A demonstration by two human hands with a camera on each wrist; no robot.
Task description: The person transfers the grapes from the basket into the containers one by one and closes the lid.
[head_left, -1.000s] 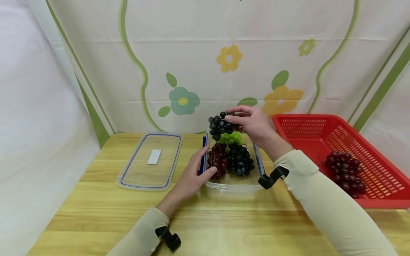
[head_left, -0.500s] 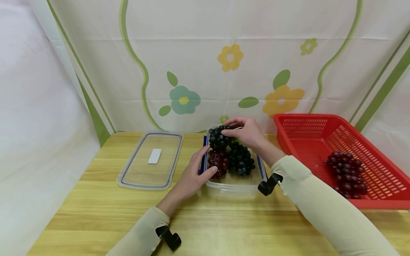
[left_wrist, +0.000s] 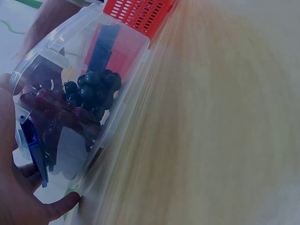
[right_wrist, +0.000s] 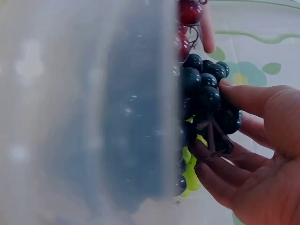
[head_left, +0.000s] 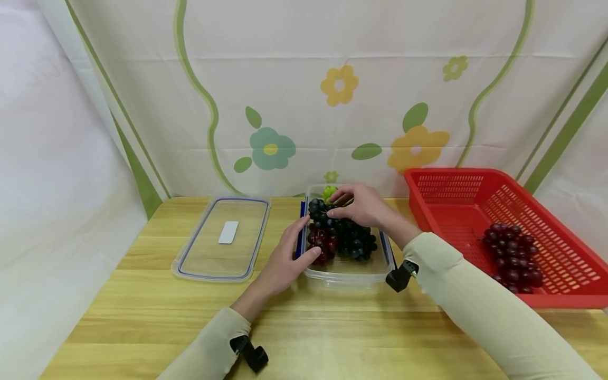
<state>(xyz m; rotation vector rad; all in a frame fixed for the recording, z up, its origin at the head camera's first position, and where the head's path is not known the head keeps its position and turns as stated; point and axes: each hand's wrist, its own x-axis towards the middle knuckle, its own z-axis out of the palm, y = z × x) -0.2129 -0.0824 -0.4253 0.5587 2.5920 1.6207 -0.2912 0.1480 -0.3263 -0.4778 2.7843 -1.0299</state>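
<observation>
A clear plastic food container (head_left: pixel 351 276) with blue latches stands mid-table. My left hand (head_left: pixel 282 261) holds its left side, thumb at the rim and other fingers along the outer wall by the blue latch (left_wrist: pixel 33 150). My right hand (head_left: pixel 358 207) reaches in from the right, thumb and fingers holding a bunch of black grapes (right_wrist: pixel 208 98) low in the back left part. Below it are a bunch of red grapes (head_left: pixel 322 245) and, to the right, another bunch of black grapes (head_left: pixel 356 243). Some green grapes (head_left: pixel 329 192) show behind, mostly hidden.
A clear lid (head_left: pixel 201 253) with a blue seal and white label lies to the left of the container. On the right, a red plastic basket (head_left: pixel 446 208) holds dark red grapes (head_left: pixel 513 258). A flower-patterned curtain (head_left: pixel 309 105) hangs along the table's back edge.
My right hand has lowered the bunch of black grapes from above the container into its back left part, over the other bunches. My left hand has stayed at the container's side.
</observation>
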